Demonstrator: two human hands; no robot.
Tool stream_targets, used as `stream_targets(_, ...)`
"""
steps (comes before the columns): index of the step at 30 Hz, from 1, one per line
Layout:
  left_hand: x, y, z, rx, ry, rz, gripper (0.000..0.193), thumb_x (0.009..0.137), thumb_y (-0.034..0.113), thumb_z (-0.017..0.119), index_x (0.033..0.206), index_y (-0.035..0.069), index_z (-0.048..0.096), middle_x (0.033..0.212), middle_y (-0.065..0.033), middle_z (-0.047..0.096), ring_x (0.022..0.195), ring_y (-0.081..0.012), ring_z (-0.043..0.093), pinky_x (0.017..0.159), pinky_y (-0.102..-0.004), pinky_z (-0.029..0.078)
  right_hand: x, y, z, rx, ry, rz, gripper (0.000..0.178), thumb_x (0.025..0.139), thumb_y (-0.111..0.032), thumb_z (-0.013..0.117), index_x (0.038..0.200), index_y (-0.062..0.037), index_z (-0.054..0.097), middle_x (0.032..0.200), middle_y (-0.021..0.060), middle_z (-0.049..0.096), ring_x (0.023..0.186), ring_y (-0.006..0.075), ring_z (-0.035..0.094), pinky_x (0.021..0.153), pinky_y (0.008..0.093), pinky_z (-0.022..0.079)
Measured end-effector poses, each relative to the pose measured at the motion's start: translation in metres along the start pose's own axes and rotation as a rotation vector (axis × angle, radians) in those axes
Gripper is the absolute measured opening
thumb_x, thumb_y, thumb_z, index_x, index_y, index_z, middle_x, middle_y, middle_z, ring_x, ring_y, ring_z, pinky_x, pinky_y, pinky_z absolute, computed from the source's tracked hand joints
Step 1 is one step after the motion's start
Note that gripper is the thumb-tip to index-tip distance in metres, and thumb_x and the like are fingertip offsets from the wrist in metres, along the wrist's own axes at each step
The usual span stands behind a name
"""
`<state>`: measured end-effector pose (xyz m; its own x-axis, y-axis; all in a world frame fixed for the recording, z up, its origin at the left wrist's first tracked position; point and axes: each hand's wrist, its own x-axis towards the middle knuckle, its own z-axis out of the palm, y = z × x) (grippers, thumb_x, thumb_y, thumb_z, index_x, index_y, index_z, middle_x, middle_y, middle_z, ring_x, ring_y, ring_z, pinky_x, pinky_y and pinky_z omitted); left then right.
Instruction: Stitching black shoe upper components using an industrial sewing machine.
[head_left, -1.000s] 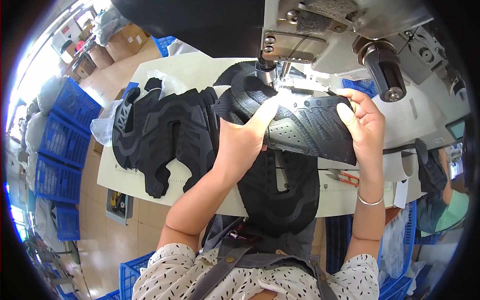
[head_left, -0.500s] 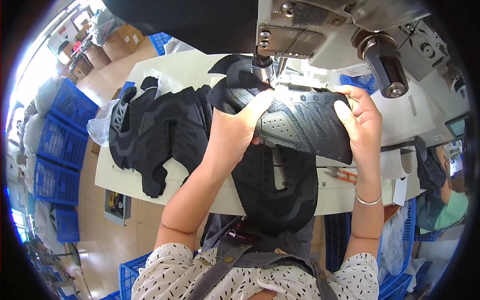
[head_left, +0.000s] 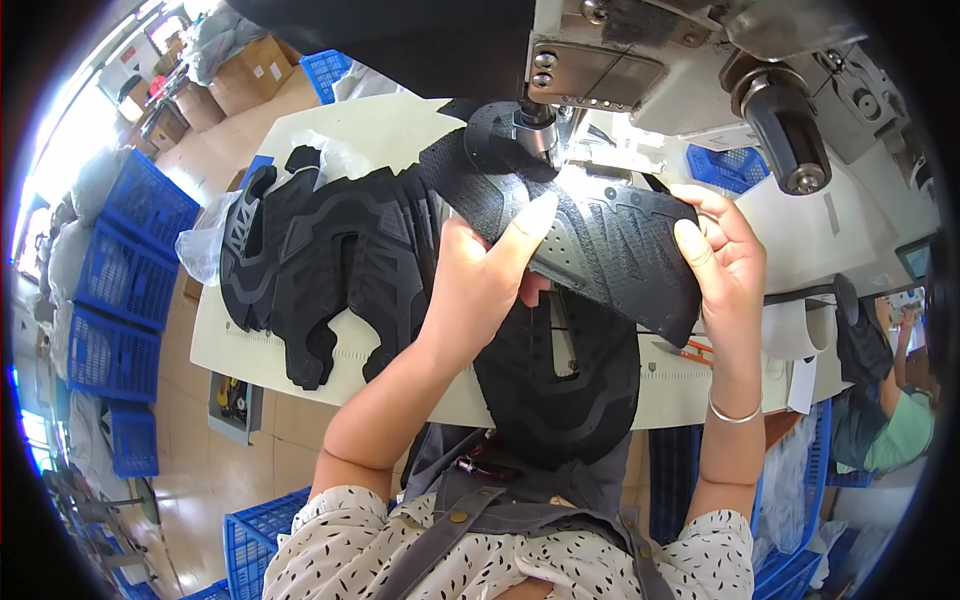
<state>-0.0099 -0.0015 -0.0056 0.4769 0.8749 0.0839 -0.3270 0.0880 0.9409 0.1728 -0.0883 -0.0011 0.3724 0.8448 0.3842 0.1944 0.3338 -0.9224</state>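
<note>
The black shoe upper (head_left: 635,255) is at the middle of the scene, tilted up off the counter (head_left: 240,345), its far edge under the sewing machine (head_left: 600,75) beside the metal foot (head_left: 537,135). Glare hides whether foot and upper touch. The left hand (head_left: 480,290) pinches its near left part, thumb on top, fingers beneath; the right hand (head_left: 728,255) grips the right end, thumb in front, fingers curled behind. The left thumb tip is near the foot, so a slip there could catch it, I judge; uneven pull between the 2 hands could skew or pucker the edge. Just nearer, 1 more black piece (head_left: 560,430) overhangs the counter's near edge and might slide off if an arm brushed it. A stack of black pieces (head_left: 345,270) lies left; orange-handled snips (head_left: 697,352) lie right, partly covered.
</note>
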Motion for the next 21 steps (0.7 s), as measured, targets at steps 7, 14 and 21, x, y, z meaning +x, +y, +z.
stream_targets(7,-0.012,-0.007,-0.001,0.085,-0.146,-0.086,0.026,0.085,0.022,0.056,0.071,0.001,0.058,0.059,-0.0020,0.057,0.045,-0.0058,0.049,0.040,-0.0187,0.035,-0.014,-0.002,0.005,0.041,-0.003,0.092,0.024,0.085,-0.001,0.051,0.108,-0.0001,0.050,0.080,0.0046,0.061,0.071,0.0046,0.054,0.064,0.0168,0.043)
stream_targets(14,-0.052,-0.025,0.015,0.052,-0.210,0.003,0.018,0.087,0.014,0.055,0.096,-0.002,0.059,0.085,0.0000,0.060,0.075,-0.0047,0.051,0.066,-0.0207,0.044,-0.047,-0.022,0.027,-0.031,-0.048,0.190,0.029,0.085,-0.002,0.051,0.114,-0.0018,0.047,0.057,0.0013,0.053,0.047,0.0051,0.050,0.045,0.0158,0.038)
stream_targets(21,-0.052,0.002,-0.024,-0.100,-0.154,-0.203,0.025,0.084,0.015,0.059,0.098,-0.005,0.059,0.088,-0.0055,0.062,0.077,-0.0081,0.057,0.071,-0.0226,0.047,-0.071,-0.007,0.001,-0.426,0.232,-0.353,0.037,0.082,0.000,0.050,0.117,0.0047,0.043,0.112,0.0172,0.050,0.089,0.0132,0.056,0.071,0.0253,0.046)
